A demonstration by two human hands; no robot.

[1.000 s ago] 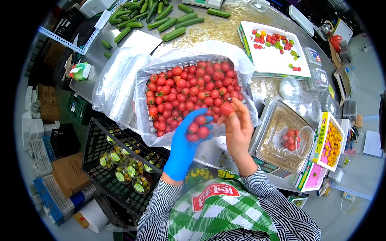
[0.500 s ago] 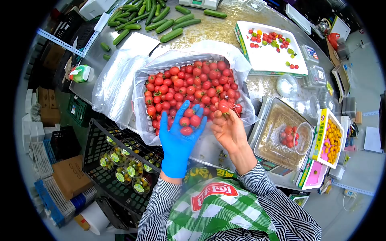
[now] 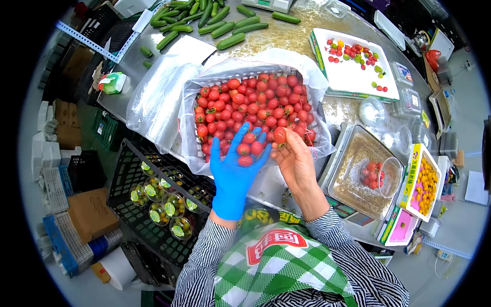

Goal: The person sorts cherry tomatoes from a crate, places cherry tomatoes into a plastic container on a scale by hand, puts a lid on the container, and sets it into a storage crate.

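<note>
My left hand (image 3: 232, 179), in a blue glove, is palm up with fingers spread and cupped under several red cherry tomatoes (image 3: 244, 149). Close beside it, my bare right hand (image 3: 299, 166) pinches one cherry tomato (image 3: 280, 135) between thumb and fingers. Both hands are over the near edge of a crate with a white plastic liner (image 3: 312, 69), full of loose cherry tomatoes (image 3: 250, 100). To the right, a clear round tub (image 3: 371, 176) with a few tomatoes stands on a metal scale tray (image 3: 348, 197).
Cucumbers (image 3: 245, 28) lie at the back left. A white foam tray (image 3: 342, 74) holds mixed small tomatoes. Stacked clear tubs (image 3: 158, 102) lie left of the crate. Below left, a black basket (image 3: 123, 179) holds labelled packs. A box of yellow tomatoes (image 3: 417, 202) sits right.
The view has shifted slightly, so the scene sits a little further right. My right-hand fingers have straightened somewhat around the tomato. The tomatoes in my left palm stay there.
</note>
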